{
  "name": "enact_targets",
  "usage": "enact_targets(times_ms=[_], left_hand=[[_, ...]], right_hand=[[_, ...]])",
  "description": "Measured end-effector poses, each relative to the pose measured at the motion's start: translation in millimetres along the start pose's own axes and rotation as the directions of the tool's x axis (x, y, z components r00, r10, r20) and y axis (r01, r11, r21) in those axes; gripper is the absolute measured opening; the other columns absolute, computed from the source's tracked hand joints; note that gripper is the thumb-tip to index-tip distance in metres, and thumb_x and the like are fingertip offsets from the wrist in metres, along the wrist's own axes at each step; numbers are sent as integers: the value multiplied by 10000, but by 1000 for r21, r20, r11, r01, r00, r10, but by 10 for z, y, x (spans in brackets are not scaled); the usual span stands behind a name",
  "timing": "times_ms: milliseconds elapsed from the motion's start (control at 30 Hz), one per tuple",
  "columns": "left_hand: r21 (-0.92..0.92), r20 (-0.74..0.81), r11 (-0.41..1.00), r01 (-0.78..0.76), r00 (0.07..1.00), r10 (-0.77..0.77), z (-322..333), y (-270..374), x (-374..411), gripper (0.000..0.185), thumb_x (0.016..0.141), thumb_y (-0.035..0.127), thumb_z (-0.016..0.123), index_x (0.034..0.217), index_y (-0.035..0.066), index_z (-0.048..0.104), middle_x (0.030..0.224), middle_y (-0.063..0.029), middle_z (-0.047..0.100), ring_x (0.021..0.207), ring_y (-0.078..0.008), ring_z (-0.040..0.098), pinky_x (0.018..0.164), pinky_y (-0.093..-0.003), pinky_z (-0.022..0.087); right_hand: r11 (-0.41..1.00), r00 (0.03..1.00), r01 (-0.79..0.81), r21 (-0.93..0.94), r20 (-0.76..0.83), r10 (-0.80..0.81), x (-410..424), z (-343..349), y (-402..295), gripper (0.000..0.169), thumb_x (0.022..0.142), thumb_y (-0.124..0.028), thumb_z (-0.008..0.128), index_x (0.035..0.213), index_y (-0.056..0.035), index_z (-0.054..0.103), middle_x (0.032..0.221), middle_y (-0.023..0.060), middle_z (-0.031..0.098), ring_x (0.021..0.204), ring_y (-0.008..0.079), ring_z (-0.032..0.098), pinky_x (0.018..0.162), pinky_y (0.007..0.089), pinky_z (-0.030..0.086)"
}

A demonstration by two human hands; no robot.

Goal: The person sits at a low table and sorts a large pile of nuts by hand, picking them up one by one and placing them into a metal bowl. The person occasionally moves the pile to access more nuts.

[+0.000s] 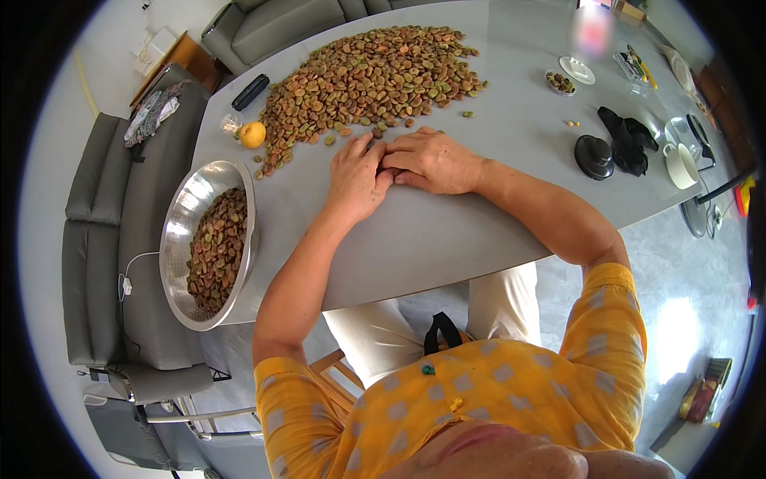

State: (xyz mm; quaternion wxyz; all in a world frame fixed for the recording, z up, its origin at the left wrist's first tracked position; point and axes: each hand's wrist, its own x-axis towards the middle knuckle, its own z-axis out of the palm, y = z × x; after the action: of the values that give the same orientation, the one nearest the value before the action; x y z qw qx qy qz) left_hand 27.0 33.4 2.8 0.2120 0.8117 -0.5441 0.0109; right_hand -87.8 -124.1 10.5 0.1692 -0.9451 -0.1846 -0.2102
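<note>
A large spread of brown and greenish flat beans or seeds (371, 78) covers the far side of the grey table (419, 239). At its near edge my left hand (358, 173) and my right hand (434, 160) meet, palms down, fingers curled towards each other. Small dark pieces show between the fingertips; the fingers hide most of what lies under them, so I cannot tell if either hand grips anything. A perforated metal colander (173, 257) at the left table edge holds more of the same beans (218, 251).
Left of the spread are a yellow round fruit (252, 135) and a black case (250, 92). On the right stand a small bowl of pieces (560, 82), a white dish (577, 70), a black lid (593, 157), black cloth (628, 141) and a white mug (681, 166).
</note>
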Motion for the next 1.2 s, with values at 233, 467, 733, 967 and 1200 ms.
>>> enact_targets(times_ms=[233,467,733,967,1200], left_hand=[[17,-10,999,-33,999,33,43,-75,17,414,815,177,594,1210,87,515,1340,-195,424,1252,-419,363,1035,-510,270],[56,-78,994,-89,993,93,9,-54,-4,373,799,198,608,1142,59,563,1278,-196,481,1183,-380,442,992,-451,344],[-48,-19,985,-163,987,162,-78,-46,-5,251,837,175,589,1042,33,614,1205,-166,548,1084,-339,526,904,-407,432],[-175,-185,980,-94,981,61,-12,-148,16,254,839,107,579,1068,-1,591,1180,-168,567,1047,-306,563,883,-369,449],[-217,-107,976,6,994,-29,-134,-80,11,295,844,123,572,1109,-7,571,1197,-164,558,1099,-316,533,911,-366,433]], right_hand=[[992,991,65,107,-122,-52,-9,-43,-89,238,778,-172,656,986,-67,605,1046,83,589,966,277,578,821,412,456],[998,999,-52,-34,-11,52,-44,-83,-118,247,730,-109,677,962,-66,605,1028,104,594,937,305,582,809,419,467],[937,975,-223,-270,-71,212,-148,-222,321,169,770,-125,649,910,-44,602,920,101,595,873,280,606,760,382,493],[889,930,-365,-276,-163,331,-181,-143,514,224,831,-129,605,1046,-67,604,1070,102,607,976,284,589,836,368,482],[947,963,-269,174,43,265,-46,-200,333,272,889,-86,518,1152,-35,564,1243,128,550,1125,315,531,948,368,427]])
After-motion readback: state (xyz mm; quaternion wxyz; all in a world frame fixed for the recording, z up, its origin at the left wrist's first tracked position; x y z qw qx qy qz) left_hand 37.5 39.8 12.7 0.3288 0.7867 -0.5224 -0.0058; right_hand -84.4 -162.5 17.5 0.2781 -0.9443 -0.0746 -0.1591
